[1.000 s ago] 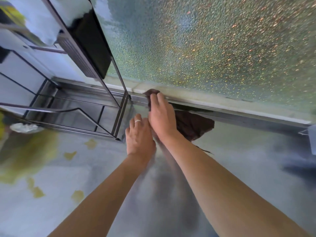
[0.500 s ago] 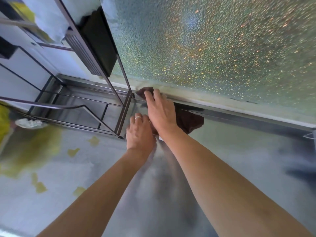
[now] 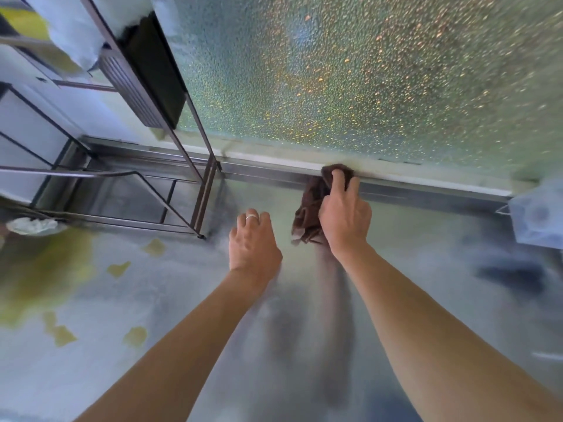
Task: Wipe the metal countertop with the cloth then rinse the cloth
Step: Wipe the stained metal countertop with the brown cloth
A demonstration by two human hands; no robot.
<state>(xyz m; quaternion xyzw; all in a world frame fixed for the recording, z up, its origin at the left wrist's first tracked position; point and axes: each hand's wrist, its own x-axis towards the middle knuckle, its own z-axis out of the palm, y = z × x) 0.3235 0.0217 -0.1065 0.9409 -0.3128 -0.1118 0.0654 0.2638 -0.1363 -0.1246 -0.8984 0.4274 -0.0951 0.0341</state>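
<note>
A dark brown cloth (image 3: 310, 205) lies bunched against the raised back edge of the metal countertop (image 3: 396, 300). My right hand (image 3: 344, 217) grips the cloth, its fingers curled over the top of it at the back rim. My left hand (image 3: 253, 242), with a ring on one finger, rests flat on the countertop just left of the cloth, fingers relaxed and holding nothing. The lower part of the cloth hangs out to the left of my right hand.
A metal wire rack (image 3: 170, 166) stands at the back left on the counter. Textured glass (image 3: 365, 71) rises behind the back rim. A crumpled white bag (image 3: 33, 225) lies at the far left; a pale blue object (image 3: 539, 217) sits at the right edge.
My right hand slid the cloth to the right along the back rim, away from the rack, and its fingers curled round it. My left hand shifted slightly and stays on the counter.
</note>
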